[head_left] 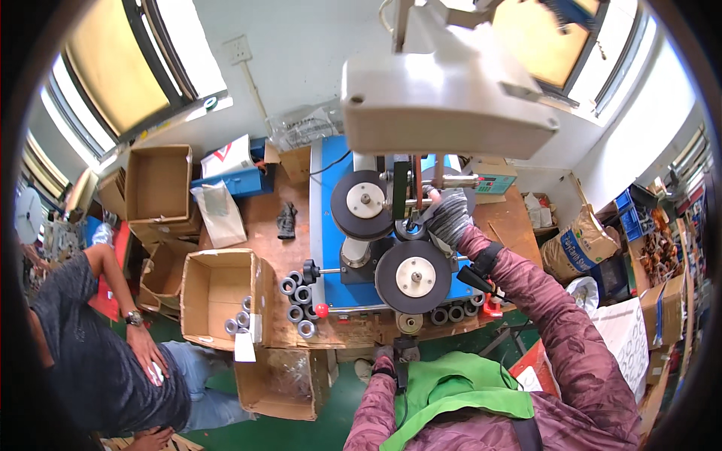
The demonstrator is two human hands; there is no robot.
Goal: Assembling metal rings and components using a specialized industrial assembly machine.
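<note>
Green cloth (459, 387) covers the person's front at the near edge, with a dusty pink sleeve (541, 301) on each side. On the table (353, 340) sits a blue machine (325, 188) with dark round wheels, and a big beige box (444, 113) sticks out above its far end. The right hand (450, 216), in a gray glove, reaches in at the right of the wheels. Its fingers are bent beside a shiny metal ring (411, 230), which sits between the far left wheel (347, 214) and the near wheel (395, 287); I cannot tell if they pinch it. The left hand (384, 363) is low, near the table's front edge, too hidden to tell how its fingers are. More rings (299, 295) lie left of the machine, and a few are in a cardboard box (212, 289) farther left. A co-worker (113, 353) is at the far left.
</note>
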